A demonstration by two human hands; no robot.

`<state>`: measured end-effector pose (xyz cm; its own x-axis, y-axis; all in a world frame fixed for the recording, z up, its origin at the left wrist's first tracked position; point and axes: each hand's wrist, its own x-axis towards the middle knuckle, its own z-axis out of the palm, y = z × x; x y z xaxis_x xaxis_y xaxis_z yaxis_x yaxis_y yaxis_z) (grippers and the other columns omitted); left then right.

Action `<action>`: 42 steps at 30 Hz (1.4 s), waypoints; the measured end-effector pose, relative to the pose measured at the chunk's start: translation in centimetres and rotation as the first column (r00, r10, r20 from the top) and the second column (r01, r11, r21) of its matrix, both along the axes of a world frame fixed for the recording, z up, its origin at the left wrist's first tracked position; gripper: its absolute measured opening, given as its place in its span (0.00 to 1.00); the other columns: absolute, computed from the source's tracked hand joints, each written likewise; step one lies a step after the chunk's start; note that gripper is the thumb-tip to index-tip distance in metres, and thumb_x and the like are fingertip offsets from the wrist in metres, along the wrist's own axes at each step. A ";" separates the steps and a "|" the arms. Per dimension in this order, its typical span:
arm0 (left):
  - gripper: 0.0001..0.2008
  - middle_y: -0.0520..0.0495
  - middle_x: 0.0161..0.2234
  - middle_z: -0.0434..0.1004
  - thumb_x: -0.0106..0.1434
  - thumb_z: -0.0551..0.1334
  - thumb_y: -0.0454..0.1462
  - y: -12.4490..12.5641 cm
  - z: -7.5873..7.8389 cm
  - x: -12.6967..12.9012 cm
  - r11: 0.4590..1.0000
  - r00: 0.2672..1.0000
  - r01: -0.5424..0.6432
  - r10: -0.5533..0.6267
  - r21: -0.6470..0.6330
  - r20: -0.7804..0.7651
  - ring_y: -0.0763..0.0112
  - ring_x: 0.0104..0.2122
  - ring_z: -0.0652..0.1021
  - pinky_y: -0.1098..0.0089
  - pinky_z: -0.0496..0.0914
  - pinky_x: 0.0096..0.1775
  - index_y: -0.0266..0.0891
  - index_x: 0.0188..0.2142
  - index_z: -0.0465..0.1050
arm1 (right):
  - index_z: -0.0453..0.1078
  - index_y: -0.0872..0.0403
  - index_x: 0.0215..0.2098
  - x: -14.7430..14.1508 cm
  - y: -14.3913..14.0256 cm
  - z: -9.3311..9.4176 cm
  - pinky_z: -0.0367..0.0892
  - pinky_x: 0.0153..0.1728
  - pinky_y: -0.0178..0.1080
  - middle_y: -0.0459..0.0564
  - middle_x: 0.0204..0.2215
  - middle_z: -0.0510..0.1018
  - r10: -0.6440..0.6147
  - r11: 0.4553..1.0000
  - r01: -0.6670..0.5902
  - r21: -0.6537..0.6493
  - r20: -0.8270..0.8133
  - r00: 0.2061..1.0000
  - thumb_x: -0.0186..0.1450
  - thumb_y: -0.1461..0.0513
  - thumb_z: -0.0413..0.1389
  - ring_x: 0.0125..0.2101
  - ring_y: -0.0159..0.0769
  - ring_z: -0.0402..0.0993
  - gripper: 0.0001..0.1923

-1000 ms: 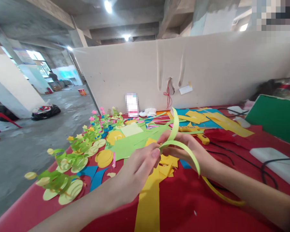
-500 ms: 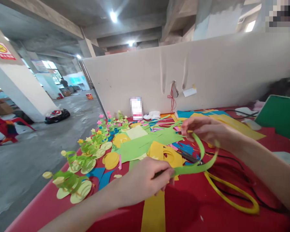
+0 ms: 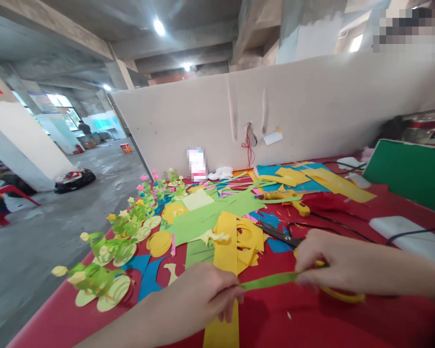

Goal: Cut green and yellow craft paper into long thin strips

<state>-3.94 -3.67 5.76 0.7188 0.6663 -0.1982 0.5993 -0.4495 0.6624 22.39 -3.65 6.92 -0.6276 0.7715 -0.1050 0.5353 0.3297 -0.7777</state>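
The left hand (image 3: 210, 290) pinches one end of a green strip (image 3: 270, 281) between thumb and fingers, and the right hand (image 3: 322, 256) grips the other end, so the strip runs almost straight between them, rising slightly toward the right, in front of the red table (image 3: 271, 324). To handle it well, an even, light pull seems best: enough to keep it flat, not so much that a narrow paper strip creases or tears at the fingertips. Holding close to each end, with the faces untwisted, should keep the whole length workable. The scissors (image 3: 281, 235) lie just beyond the right hand, blades pointing away to the left and yellow handles partly hidden by it; whether the hand touches them cannot be told, so care there is wise. A yellow band (image 3: 223, 321) passes beneath the left hand, with loose yellow scraps (image 3: 247, 244) beyond; keeping the strip lifted clear of these would likely avoid snags.
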 end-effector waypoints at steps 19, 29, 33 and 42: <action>0.13 0.54 0.19 0.64 0.60 0.53 0.43 2.0 -5.3 2.0 0.844 0.767 -0.150 0.428 -0.515 0.478 0.77 0.20 0.67 0.75 0.61 0.27 0.36 0.26 0.62 | 0.65 0.60 0.24 -7.4 -1.2 -6.8 0.57 0.13 0.28 0.47 0.14 0.73 -0.350 0.721 -0.058 -0.691 -0.434 0.830 0.56 0.53 0.51 0.09 0.25 0.62 0.17; 0.14 0.55 0.18 0.66 0.59 0.55 0.44 2.2 -6.0 1.7 0.776 0.735 -0.161 0.506 -0.609 0.451 0.75 0.22 0.68 0.74 0.63 0.29 0.37 0.22 0.64 | 0.67 0.59 0.36 -7.4 -1.6 -6.1 0.56 0.14 0.26 0.48 0.15 0.72 -0.381 0.619 -0.215 -0.756 -0.528 0.759 0.62 0.52 0.44 0.12 0.26 0.65 0.19; 0.14 0.54 0.17 0.68 0.56 0.59 0.44 2.4 -6.5 1.6 0.749 0.715 -0.164 0.538 -0.642 0.445 0.75 0.19 0.69 0.74 0.62 0.26 0.36 0.21 0.67 | 0.67 0.59 0.34 -7.9 -1.9 -7.1 0.56 0.14 0.27 0.48 0.14 0.71 -0.373 0.578 -0.243 -0.779 -0.518 0.770 0.62 0.52 0.42 0.11 0.26 0.64 0.20; 0.17 0.55 0.14 0.67 0.57 0.59 0.41 2.8 -7.5 1.5 0.713 0.622 -0.211 0.625 -0.668 0.471 0.78 0.16 0.68 0.75 0.60 0.22 0.36 0.16 0.59 | 0.69 0.56 0.34 -2.2 -0.5 -4.3 0.66 0.34 0.37 0.51 0.29 0.75 -0.333 0.931 0.341 0.134 -0.079 0.940 0.60 0.58 0.46 0.31 0.35 0.71 0.13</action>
<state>-2.43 -0.87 -1.76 0.4560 0.8621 -0.2211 -0.0311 0.2637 0.9641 20.15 -4.12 2.66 -0.3300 0.9427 0.0498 0.5928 0.2480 -0.7663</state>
